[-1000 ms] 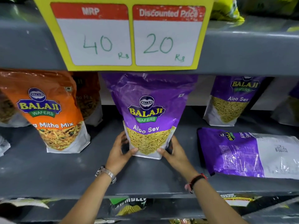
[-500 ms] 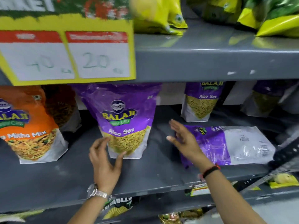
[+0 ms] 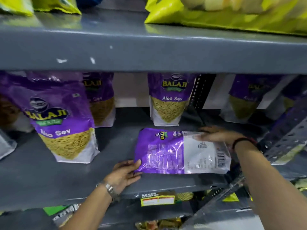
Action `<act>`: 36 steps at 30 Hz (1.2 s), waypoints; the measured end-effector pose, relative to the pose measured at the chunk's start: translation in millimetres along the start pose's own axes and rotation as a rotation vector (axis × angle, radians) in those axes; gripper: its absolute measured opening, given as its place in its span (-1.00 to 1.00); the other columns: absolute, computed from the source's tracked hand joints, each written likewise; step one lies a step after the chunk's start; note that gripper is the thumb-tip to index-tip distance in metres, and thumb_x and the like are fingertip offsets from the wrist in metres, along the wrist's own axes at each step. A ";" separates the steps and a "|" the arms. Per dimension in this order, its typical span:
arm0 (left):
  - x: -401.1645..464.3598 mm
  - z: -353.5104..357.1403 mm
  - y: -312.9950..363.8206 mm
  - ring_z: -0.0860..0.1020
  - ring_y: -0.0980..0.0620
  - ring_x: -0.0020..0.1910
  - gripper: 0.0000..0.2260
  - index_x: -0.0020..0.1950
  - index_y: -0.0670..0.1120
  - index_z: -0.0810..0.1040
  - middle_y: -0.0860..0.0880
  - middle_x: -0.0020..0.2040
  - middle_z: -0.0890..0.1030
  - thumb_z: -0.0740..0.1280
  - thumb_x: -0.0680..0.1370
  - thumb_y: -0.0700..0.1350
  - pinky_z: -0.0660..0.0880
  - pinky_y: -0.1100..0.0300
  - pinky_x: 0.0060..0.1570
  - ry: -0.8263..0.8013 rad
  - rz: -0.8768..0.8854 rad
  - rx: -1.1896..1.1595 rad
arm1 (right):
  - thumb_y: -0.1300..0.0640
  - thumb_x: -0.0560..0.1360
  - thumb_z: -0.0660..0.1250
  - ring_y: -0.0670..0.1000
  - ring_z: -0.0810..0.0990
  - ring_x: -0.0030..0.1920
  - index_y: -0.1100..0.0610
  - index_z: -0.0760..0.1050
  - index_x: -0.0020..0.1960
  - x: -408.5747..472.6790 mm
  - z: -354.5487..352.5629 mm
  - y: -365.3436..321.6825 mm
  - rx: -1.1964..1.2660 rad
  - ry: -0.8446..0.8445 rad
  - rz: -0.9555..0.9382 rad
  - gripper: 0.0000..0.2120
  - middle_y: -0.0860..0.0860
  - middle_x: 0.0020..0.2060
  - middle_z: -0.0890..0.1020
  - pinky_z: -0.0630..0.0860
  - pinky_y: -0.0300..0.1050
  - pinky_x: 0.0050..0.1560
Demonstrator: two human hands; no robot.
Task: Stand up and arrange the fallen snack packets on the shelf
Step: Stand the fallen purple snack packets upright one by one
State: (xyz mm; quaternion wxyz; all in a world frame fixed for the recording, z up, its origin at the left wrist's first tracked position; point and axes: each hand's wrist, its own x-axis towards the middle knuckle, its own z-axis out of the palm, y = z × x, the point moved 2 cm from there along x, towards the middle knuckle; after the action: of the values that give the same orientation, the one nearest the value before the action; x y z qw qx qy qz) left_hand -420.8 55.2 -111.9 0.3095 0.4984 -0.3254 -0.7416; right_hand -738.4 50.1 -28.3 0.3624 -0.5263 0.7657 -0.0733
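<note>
A purple Aloo Sev packet (image 3: 166, 151) lies flat, back side up, near the front of the grey shelf (image 3: 49, 176). My left hand (image 3: 123, 173) pinches its near left corner, thumb on top and fingers beneath. My right hand (image 3: 219, 135), blurred, lies with fingers stretched over the packet's clear far right part. Another Aloo Sev packet (image 3: 61, 117) stands upright to the left. More upright ones stand at the back: one behind it (image 3: 101, 100), one in the middle (image 3: 167, 100), one at the right (image 3: 244, 100).
The upper shelf board (image 3: 149, 47) hangs low over the packets and carries yellow-green bags (image 3: 232, 17). A perforated metal upright (image 3: 285, 133) stands just right of my right wrist. A yellow price tag (image 3: 157, 199) hangs from the shelf's front edge, with more packets below.
Both hands left the upright packet and moved right to the fallen one; the left now pinches its corner and the right rests on it. The view has shifted right.
</note>
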 end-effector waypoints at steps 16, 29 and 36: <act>-1.0 47.2 89.6 0.58 0.30 -0.13 -0.28 0.22 -0.08 0.31 0.19 -0.09 0.64 0.46 0.19 0.21 0.52 0.33 -0.10 -0.133 0.684 -0.018 | 0.20 0.45 0.33 -0.08 0.56 -0.19 0.03 0.46 -0.07 -7.9 75.7 -21.5 0.949 0.349 -0.415 -0.88 0.09 -0.10 0.61 0.53 -0.31 -0.19; 39.4 32.7 26.2 0.48 0.23 0.10 -0.22 0.19 0.17 0.24 0.18 0.13 0.47 0.52 0.05 0.14 0.51 0.33 0.00 -0.112 0.600 0.486 | 0.35 0.23 0.51 -0.25 0.45 0.11 -0.12 0.27 0.10 9.2 110.9 -4.5 0.643 0.156 -0.532 -0.35 -0.17 0.10 0.47 0.40 -0.55 -0.01; 46.9 25.8 22.0 0.36 0.00 0.32 -0.04 0.37 0.01 0.11 0.00 0.32 0.38 0.49 0.08 0.13 0.32 -0.07 0.34 0.064 0.600 0.600 | -0.10 0.17 0.44 -0.30 0.54 0.01 -0.19 0.35 0.06 -6.7 130.0 0.2 0.697 0.326 -0.482 -0.50 -0.25 -0.01 0.56 0.47 -0.45 -0.08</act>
State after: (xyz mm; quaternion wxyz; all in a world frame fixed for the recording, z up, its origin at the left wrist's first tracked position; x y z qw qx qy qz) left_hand -456.7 9.8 -112.2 0.3627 0.4723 -0.6477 -0.4753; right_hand -655.2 90.9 -119.7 0.3651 -0.5177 0.5982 -0.4908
